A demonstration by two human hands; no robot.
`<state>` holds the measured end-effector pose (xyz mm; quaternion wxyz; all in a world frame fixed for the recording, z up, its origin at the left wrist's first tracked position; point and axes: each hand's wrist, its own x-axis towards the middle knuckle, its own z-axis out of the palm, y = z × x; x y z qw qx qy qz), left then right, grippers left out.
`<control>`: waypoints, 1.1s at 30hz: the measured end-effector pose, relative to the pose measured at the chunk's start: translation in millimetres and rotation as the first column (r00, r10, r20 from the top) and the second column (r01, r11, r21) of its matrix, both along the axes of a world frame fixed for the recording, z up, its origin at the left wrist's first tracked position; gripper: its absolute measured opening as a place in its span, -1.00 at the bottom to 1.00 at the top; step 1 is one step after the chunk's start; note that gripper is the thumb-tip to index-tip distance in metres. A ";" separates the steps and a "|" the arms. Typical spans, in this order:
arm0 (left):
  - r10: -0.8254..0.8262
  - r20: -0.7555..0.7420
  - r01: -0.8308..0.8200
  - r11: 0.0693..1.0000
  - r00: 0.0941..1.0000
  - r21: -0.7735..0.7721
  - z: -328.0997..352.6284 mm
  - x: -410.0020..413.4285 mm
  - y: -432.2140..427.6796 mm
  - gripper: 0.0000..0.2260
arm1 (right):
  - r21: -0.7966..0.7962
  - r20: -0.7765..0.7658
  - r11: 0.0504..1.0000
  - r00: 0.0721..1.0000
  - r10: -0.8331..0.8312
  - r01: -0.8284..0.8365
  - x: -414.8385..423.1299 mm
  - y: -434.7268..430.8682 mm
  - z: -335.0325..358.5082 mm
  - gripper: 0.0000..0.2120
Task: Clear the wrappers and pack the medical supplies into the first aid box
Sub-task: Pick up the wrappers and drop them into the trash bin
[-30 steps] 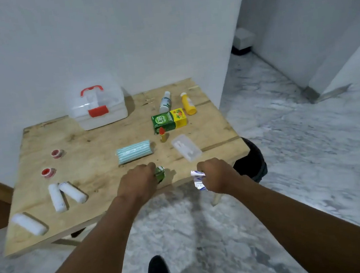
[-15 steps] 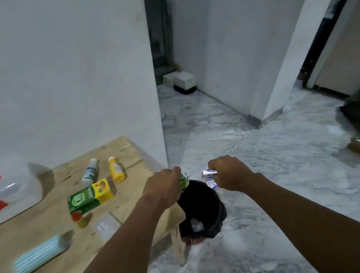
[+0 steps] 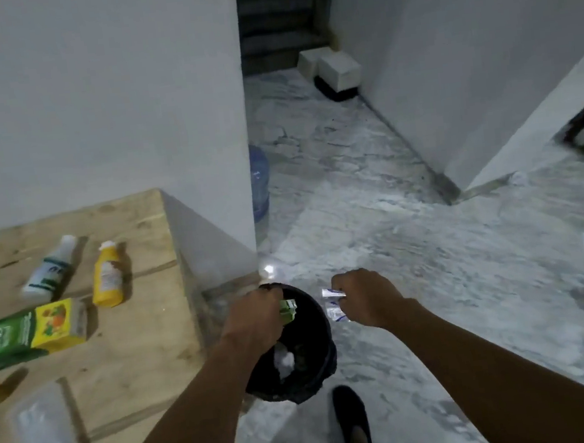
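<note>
The fingers of the left hand (image 3: 254, 320) are curled into a fist round a crumpled green wrapper (image 3: 288, 311), which pokes out on the thumb side, towards the right. The fingers of the right hand (image 3: 364, 296) are likewise pressed shut on a white-and-blue wrapper (image 3: 334, 305). This one sticks out of the fist towards the left and hangs with its long axis roughly up and down.

A black bin (image 3: 328, 344) stands on the floor just off the right edge of the table (image 3: 144, 347), with something white and crumpled (image 3: 284, 360) already inside it. The green wrapper sits over the bin's mouth, so the left hand is the nearer one and could probably just let go. The white-and-blue wrapper appears to hang at or just outside the bin's right rim, so the right hand likely needs to shift a little left before releasing.

On the table lie a white bottle (image 3: 50, 270), a yellow bottle (image 3: 107, 273), a green-and-yellow carton (image 3: 27, 335) and a clear plastic case (image 3: 46, 442), none packed yet. The first aid box is out of view.
</note>
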<state>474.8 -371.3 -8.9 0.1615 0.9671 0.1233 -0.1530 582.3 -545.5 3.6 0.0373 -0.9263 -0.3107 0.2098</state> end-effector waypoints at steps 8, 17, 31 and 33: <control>0.294 -0.248 -0.311 0.950 0.923 -0.030 -122.2 33.4 -31.6 -0.79 | -0.041 -0.212 0.964 0.946 0.247 -0.261 60.0 11.0 -139.0 -0.80; 0.366 -0.294 -0.364 0.929 0.883 0.064 -357.4 41.8 -29.3 -0.82 | -0.058 -0.303 0.930 0.894 0.330 -0.363 81.0 29.9 -373.9 -0.80; 0.264 -0.312 -0.249 0.965 0.913 0.087 -563.5 47.7 1.4 -0.62 | -0.156 -0.352 0.869 0.848 0.396 -0.470 74.7 72.1 -572.3 -0.66; 0.280 -0.310 -0.273 0.960 0.909 0.066 -560.7 44.6 -1.2 -0.58 | -0.144 -0.341 0.874 0.852 0.397 -0.465 74.9 68.8 -565.9 -0.66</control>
